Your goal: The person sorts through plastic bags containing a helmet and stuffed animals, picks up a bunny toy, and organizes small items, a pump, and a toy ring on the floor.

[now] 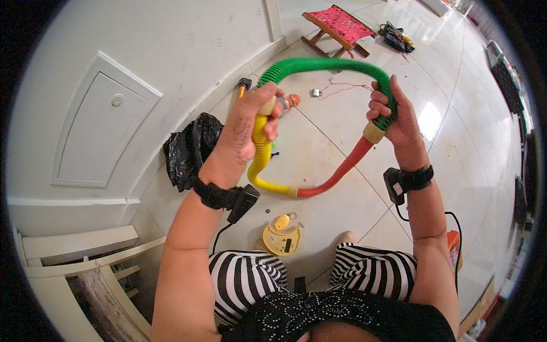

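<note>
A ring of corrugated plastic tube (318,64) in green, yellow and red sections, joined by beige couplings, is held up above the floor. My left hand (260,113) is closed around the beige coupling between the green and yellow sections. On the other side, my right hand (391,107) grips the green section just above its coupling to the red one. The red section (342,171) and the yellow section (260,158) hang below and meet at a third coupling. Each wrist wears a black strap with a small device and a cable.
A black plastic bag (192,149) lies by the wall. Yellow plastic casing parts (282,239) lie near my feet. Farther off are a small motor with wires (316,92), a folding stool (337,25) and a tangle of cables (397,38). A cream wooden frame (81,248) stands at left.
</note>
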### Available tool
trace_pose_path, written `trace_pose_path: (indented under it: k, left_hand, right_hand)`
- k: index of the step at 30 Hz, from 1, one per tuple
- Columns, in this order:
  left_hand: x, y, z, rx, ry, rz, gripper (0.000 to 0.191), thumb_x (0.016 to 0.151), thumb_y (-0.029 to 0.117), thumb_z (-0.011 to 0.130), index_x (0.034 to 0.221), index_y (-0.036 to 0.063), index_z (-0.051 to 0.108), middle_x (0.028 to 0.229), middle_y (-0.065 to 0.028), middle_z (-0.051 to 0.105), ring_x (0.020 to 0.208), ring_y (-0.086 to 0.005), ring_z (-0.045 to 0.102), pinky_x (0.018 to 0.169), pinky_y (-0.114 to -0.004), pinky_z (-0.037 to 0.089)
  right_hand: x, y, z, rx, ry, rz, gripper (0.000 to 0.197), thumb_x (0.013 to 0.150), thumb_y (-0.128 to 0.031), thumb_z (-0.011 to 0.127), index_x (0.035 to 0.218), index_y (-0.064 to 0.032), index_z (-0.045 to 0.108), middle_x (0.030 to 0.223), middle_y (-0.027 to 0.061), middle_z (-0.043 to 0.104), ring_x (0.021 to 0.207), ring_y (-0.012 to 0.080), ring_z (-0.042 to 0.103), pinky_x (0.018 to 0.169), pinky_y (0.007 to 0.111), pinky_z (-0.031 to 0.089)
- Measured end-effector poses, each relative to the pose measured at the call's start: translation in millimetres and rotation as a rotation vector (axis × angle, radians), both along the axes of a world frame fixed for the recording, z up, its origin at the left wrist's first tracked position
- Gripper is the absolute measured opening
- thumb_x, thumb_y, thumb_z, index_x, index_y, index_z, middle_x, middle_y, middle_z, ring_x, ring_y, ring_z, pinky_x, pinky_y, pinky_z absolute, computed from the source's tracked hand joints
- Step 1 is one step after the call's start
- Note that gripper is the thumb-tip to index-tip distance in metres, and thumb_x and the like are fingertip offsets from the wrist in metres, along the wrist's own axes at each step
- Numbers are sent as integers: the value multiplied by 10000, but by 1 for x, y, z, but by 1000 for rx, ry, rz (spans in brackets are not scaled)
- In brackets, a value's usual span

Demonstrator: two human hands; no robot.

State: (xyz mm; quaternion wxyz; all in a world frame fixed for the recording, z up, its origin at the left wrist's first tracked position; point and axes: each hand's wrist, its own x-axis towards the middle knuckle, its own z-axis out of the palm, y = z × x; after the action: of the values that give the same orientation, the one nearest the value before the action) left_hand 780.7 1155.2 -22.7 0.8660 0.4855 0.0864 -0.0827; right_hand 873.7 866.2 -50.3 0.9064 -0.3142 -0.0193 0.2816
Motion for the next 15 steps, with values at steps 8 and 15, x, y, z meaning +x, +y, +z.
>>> trace_pose_path:
  k: [8, 15]
  left_hand:
    - [-5, -51, -44, 44, 94, -170, 351, 775, 230, 724, 1043, 69, 563, 927, -19, 590, 799, -115, 583, 726, -263, 471]
    - [-19, -77, -53, 54, 70, -373, 324, 762, 141, 745, 1032, 26, 606, 941, -76, 661, 858, -162, 640, 830, -289, 497]
  right_hand:
    - [-13, 47, -13, 137, 130, 92, 373, 946, -438, 508, 1003, -70, 483, 711, -31, 433, 592, 92, 439, 629, 279, 428]
    - [-23, 71, 8, -138, -12, 26, 416, 949, -451, 488, 1028, -43, 478, 804, 41, 528, 706, 165, 547, 720, 336, 493]
